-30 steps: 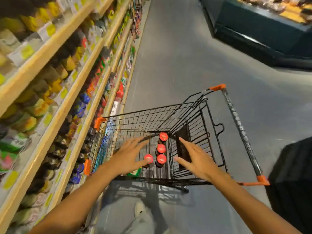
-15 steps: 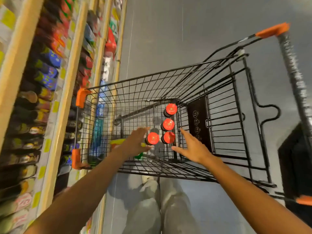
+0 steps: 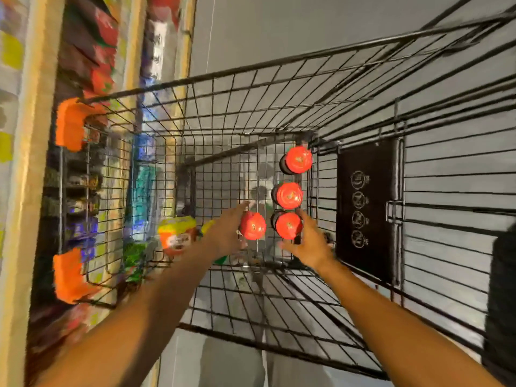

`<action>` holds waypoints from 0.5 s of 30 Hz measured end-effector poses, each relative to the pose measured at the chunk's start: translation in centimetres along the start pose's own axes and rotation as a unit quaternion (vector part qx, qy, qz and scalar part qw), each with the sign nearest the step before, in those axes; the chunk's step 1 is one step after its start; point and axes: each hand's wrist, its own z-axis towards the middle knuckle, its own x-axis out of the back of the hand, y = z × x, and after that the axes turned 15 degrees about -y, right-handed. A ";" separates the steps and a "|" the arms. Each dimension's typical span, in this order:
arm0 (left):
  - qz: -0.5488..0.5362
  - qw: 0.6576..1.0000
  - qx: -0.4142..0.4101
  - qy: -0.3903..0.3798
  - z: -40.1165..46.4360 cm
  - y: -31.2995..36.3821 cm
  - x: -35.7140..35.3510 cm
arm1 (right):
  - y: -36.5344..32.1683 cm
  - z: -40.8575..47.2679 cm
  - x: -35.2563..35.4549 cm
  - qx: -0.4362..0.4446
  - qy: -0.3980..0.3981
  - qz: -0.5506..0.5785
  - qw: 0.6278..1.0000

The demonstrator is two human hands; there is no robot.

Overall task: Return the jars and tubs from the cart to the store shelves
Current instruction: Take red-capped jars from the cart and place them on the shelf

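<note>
Several dark jars with red lids stand on the floor of the black wire cart (image 3: 251, 79). My left hand (image 3: 226, 233) reaches down with fingers apart, touching the left side of the near-left jar (image 3: 252, 225). My right hand (image 3: 310, 244) is spread open against the near-right jar (image 3: 289, 224). Two more red-lidded jars (image 3: 287, 195) (image 3: 298, 160) stand behind in a row. A tub with a yellow-green lid and red label (image 3: 176, 233) lies to the left of my left wrist.
Store shelves (image 3: 25, 191) packed with jars and packets run along the left, close to the cart's orange corner guards (image 3: 69, 122). A black plaque (image 3: 365, 210) hangs on the cart's right wall. Grey aisle floor lies beyond.
Both hands have gone deeper into the cart and now touch the two nearest red-lidded jars. My view has tipped further down and closer to the basket.
</note>
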 end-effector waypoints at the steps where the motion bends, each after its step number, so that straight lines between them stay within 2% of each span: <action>1: -0.004 1.000 -0.001 0.006 0.6 -0.5 -0.4 | 0.3 0.7 -0.4 0.003 0.007 0.011 1.000; 7: -0.054 0.996 -0.035 0.053 3.5 -3.4 -2.6 | 2.7 3.5 -2.9 0.011 0.077 0.095 0.992; 15: -0.097 0.987 -0.059 0.112 4.5 -4.2 -4.2 | 3.9 3.8 -3.7 0.046 0.118 0.108 0.986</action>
